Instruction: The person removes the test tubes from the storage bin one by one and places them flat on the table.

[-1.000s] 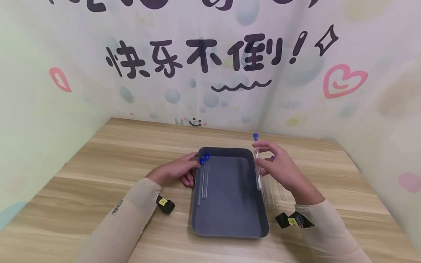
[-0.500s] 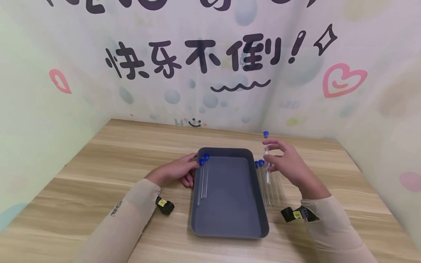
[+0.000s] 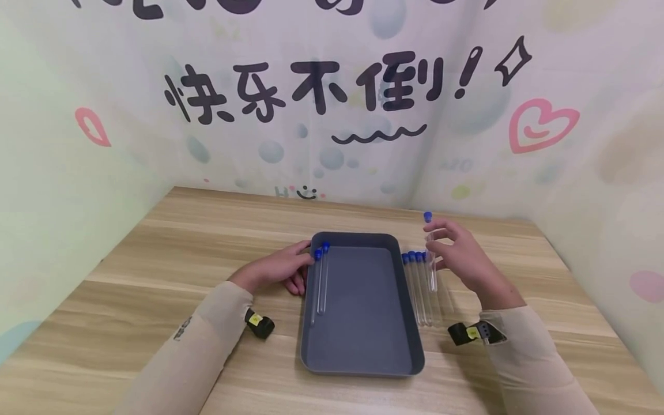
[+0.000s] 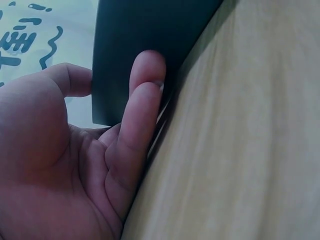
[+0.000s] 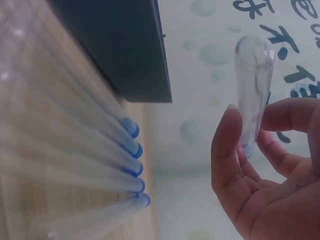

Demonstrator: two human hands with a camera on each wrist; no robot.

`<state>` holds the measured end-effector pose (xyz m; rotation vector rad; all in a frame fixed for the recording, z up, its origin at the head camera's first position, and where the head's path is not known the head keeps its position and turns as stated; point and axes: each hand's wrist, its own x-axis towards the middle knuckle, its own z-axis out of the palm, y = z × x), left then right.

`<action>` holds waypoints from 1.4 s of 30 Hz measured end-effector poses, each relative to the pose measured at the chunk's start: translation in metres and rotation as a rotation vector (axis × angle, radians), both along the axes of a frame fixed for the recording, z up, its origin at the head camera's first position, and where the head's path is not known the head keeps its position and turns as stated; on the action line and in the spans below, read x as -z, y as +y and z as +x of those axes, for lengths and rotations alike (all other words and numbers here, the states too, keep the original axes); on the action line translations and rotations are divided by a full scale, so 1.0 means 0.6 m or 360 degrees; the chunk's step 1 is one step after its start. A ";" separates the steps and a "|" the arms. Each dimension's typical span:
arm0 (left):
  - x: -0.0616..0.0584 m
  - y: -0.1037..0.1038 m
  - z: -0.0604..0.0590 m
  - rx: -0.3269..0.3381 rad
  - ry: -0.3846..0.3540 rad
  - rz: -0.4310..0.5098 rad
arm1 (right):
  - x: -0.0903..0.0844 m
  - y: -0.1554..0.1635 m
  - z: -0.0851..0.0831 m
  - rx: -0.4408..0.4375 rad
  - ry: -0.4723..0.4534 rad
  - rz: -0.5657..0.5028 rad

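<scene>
A dark grey tray (image 3: 363, 357) lies on the wooden table (image 3: 171, 271). Two clear blue-capped tubes (image 3: 323, 282) lie inside along its left wall. My left hand (image 3: 277, 268) rests against the tray's left rim, fingers straight on the wall (image 4: 145, 100). My right hand (image 3: 456, 256) pinches a clear tube with a blue cap (image 3: 430, 253), held upright above the table right of the tray; the tube (image 5: 254, 90) shows between thumb and fingers. Several more blue-capped tubes (image 3: 419, 288) lie in a row on the table beside the tray's right rim (image 5: 100, 155).
Patterned panels (image 3: 332, 104) wall in the table at the back and both sides. Black wrist-camera straps sit on the left (image 3: 261, 324) and right (image 3: 474, 333) sleeves. Bare wood stretches left of the tray and along the front edge.
My right hand has carried the upright tube from over the tray's right edge rightward, out past the row of tubes on the table. The left hand has stayed at the rim.
</scene>
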<state>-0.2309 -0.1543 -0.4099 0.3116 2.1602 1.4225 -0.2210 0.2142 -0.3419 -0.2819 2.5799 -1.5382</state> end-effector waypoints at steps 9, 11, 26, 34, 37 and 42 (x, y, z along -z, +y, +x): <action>0.005 -0.002 -0.005 0.0016 0.0003 -0.0015 | 0.014 0.021 -0.013 0.0037 -0.0015 0.0053; 0.006 -0.002 -0.005 0.0011 -0.0003 -0.0015 | 0.016 0.026 -0.014 0.0048 -0.0028 0.0074; 0.005 -0.002 -0.004 -0.0013 -0.0016 -0.0013 | 0.037 0.048 -0.029 0.0042 -0.0051 0.0204; 0.006 -0.005 -0.002 -0.0016 -0.0016 0.0004 | 0.043 0.056 -0.033 0.0044 -0.0111 0.0272; 0.004 -0.005 -0.002 -0.0012 -0.0008 0.0007 | 0.045 0.061 -0.035 0.0043 -0.0113 0.0301; 0.002 -0.002 -0.003 0.0002 -0.0003 0.0007 | 0.050 0.069 -0.037 0.0037 -0.0130 0.0329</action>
